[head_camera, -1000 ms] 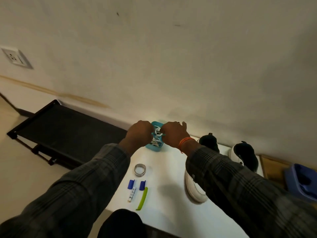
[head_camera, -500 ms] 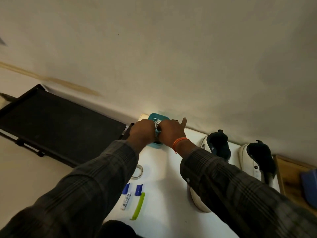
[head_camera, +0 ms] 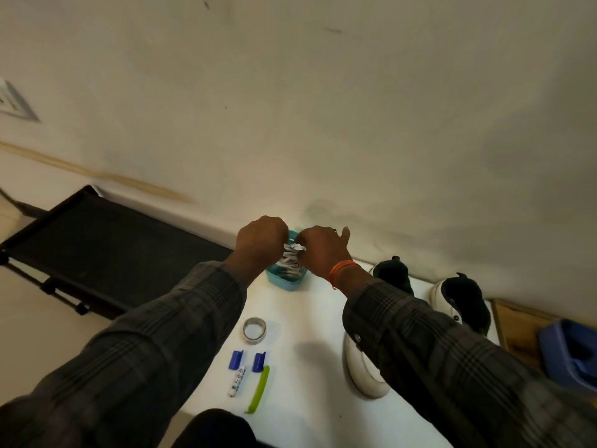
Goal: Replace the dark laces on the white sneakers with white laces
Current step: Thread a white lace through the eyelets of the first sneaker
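Note:
A small teal box (head_camera: 284, 279) stands at the far end of the white table (head_camera: 310, 318), against the wall. A bundle of white laces (head_camera: 290, 258) rises out of it. My left hand (head_camera: 260, 242) and my right hand (head_camera: 323, 250) meet over the box, fingers curled round the bundle. Two white sneakers with dark tongues stand to the right: one (head_camera: 365, 367) is mostly hidden under my right sleeve, the other (head_camera: 458, 302) is by the wall. Their laces cannot be made out.
On the table near me lie a roll of tape (head_camera: 254, 330), two blue caps (head_camera: 235, 359), a small white marker (head_camera: 237, 381) and a green stick (head_camera: 258, 389). A black rack (head_camera: 97, 247) stands left of the table. A blue bin (head_camera: 571, 357) sits at the far right.
The camera has tilted and shifted. Both hands stay together over the teal box, and the white laces now show a little higher between them.

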